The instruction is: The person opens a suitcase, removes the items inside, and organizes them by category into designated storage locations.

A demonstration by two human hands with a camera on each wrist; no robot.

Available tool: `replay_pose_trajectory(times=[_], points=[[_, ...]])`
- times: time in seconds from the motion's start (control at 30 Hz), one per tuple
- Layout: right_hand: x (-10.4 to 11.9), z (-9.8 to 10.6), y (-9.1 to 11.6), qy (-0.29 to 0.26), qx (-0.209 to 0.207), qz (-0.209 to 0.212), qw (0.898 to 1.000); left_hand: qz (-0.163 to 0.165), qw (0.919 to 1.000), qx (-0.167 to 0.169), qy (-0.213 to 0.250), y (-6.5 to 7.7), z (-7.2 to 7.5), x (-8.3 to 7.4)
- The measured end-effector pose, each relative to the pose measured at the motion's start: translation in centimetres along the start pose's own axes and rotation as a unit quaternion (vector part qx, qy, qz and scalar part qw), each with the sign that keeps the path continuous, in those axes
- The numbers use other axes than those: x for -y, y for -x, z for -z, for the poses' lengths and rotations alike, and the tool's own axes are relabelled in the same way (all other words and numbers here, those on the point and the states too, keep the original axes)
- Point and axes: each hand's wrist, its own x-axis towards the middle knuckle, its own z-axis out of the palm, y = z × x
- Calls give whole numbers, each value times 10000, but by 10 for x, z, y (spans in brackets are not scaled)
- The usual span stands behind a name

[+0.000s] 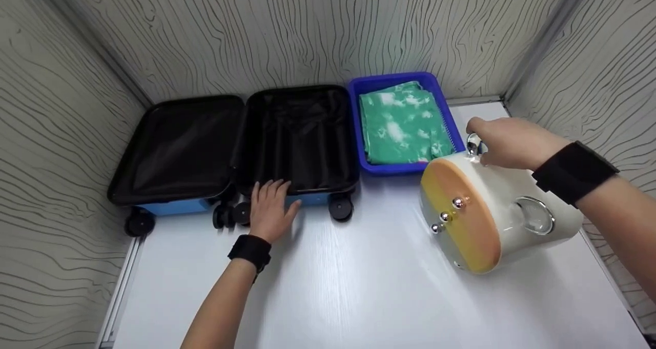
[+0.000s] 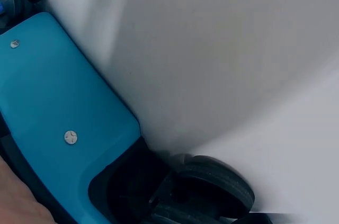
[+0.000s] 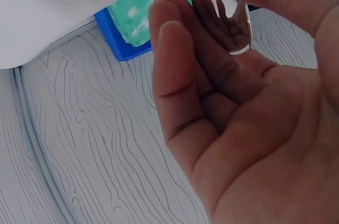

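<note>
My left hand lies with straight, spread fingers on the front rim of an open suitcase, on its right half. The shell is blue outside with a black lining, and a blue side panel fills much of the left wrist view. On the right, my right hand grips the shiny chrome handle on top of a white storage box. That box is tilted, its yellow and orange front facing left with several chrome ball knobs. In the right wrist view the fingers curl round the mirror-like handle.
A blue plastic basket stands right of the suitcase, with a folded green-and-white cloth inside. Black wheels stick out from the suitcase's front side. Wood-patterned walls surround the white table.
</note>
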Motion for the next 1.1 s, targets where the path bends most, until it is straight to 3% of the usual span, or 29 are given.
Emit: replay_pose_trajectory(times=[0.47,1.1], points=[[-26,-8,9,482,-323,-188,9981,20,10000,-57,72,1,-2,0],[-64,-23,-10,1232,-999,-759,9844,-23,9997,-228,-84,2,-7,1]])
